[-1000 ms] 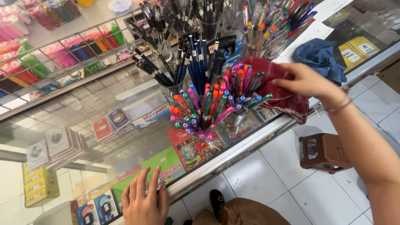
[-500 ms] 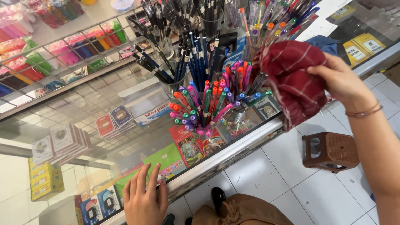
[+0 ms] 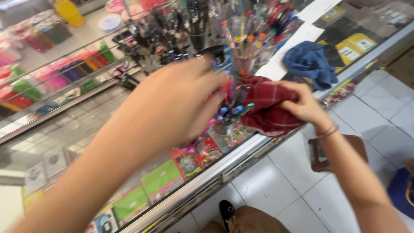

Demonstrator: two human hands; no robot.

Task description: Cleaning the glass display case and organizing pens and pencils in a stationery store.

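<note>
My right hand [image 3: 304, 103] grips a dark red checked cloth [image 3: 266, 108] pressed against a cup of coloured pens [image 3: 228, 116] on the glass counter [image 3: 86, 142]. My left hand [image 3: 177, 101] reaches across in front of that cup, fingers curled over the pens and hiding most of them; whether it grips any is unclear in the blur. More cups of pens [image 3: 250, 43] stand behind.
A blue cloth [image 3: 311, 62] lies on the counter at the right. Black pens fill holders [image 3: 172, 34] at the back. Coloured packs show under the glass [image 3: 164, 179]. A small brown stool [image 3: 338, 151] stands on the white tiled floor below.
My left hand has left the counter's front edge and swung up to the pen cup. My right hand with the red cloth has come down and left against the cup.
</note>
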